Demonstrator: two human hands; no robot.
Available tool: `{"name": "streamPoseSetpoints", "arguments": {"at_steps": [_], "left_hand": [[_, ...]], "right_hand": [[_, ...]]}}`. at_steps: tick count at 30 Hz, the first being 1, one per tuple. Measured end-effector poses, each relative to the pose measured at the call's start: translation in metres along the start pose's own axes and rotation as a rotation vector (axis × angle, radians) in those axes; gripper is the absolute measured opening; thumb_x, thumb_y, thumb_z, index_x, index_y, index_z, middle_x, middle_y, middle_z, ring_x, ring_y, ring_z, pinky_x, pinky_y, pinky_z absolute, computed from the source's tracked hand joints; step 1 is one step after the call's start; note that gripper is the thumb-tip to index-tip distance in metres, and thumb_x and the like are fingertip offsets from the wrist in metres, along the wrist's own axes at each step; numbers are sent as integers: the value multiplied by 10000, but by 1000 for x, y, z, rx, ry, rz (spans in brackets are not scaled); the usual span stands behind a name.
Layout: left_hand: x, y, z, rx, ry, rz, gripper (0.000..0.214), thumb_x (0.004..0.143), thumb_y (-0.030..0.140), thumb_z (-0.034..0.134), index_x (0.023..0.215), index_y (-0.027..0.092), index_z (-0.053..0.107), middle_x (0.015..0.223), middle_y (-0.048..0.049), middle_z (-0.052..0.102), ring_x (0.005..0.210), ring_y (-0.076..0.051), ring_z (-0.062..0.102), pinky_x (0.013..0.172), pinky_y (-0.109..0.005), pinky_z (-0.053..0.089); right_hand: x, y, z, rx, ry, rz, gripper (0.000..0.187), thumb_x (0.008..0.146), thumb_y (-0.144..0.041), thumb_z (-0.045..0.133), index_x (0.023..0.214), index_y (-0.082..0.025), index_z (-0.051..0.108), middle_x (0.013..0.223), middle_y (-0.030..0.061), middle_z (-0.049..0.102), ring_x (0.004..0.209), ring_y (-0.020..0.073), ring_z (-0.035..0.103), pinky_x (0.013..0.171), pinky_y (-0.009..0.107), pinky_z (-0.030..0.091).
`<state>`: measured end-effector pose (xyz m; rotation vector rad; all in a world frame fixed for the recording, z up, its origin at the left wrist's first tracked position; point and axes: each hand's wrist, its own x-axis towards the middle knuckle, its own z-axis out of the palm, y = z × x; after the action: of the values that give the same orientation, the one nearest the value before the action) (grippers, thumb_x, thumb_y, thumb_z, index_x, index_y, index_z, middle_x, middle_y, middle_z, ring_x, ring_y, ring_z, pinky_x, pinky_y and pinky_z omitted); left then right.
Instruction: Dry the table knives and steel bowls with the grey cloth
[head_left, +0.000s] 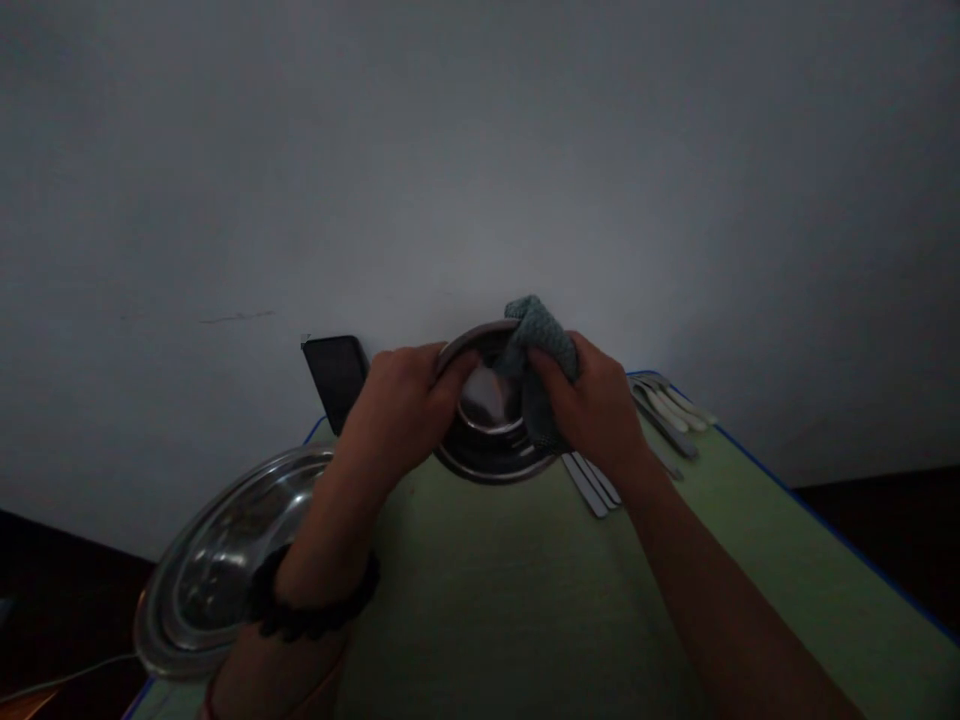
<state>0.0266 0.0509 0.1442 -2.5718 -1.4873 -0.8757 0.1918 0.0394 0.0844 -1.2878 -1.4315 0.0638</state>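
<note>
A shiny metal bowl is held up over the table, tilted so that its inside faces me. My left hand grips the bowl's left rim, thumb inside and fingers behind. At the right rim, my right hand is closed on a grey-green cloth. Part of the cloth laps over the rim and lies against the bowl's inner side. The fingers of my right hand behind the bowl are hidden.
Large nested metal basins stand at the left. A dark phone leans against the wall. White-handled cutlery and flat-handled utensils lie to the right on the green table.
</note>
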Motion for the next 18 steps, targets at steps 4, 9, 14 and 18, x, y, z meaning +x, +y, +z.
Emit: {"name": "streamPoseSetpoints", "arguments": {"at_steps": [4, 9, 14, 18], "left_hand": [[5, -4, 9, -147, 275, -93, 281, 879, 312, 444, 1020, 194, 656, 890, -18, 713, 776, -182, 643, 686, -266, 477], [5, -5, 16, -149, 191, -76, 285, 905, 304, 403, 1031, 174, 623, 881, -36, 702, 780, -181, 639, 702, -273, 480], [-1, 4, 24, -27, -31, -74, 253, 902, 327, 395, 1005, 159, 554, 830, -84, 687, 753, -229, 646, 666, -325, 477], [-4, 10, 32, -47, -165, -73, 238, 920, 277, 363, 1068, 145, 495, 915, -135, 687, 864, -259, 657, 728, -356, 481]], "right_hand": [[-5, -6, 19, 166, 116, 233, 311, 875, -404, 419, 882, -145, 591, 830, 90, 651, 760, 191, 574, 658, 302, 415], [-8, 10, 32, 389, -50, 379, 298, 826, -324, 451, 1031, -150, 578, 934, 93, 667, 845, 191, 601, 715, 311, 462], [-1, 35, 11, 356, -123, 487, 248, 697, -284, 570, 894, -146, 625, 830, 87, 682, 742, 211, 618, 643, 333, 480], [2, 42, -2, 307, -146, 548, 259, 661, -287, 597, 868, -134, 632, 813, 95, 684, 697, 219, 623, 597, 333, 475]]}}
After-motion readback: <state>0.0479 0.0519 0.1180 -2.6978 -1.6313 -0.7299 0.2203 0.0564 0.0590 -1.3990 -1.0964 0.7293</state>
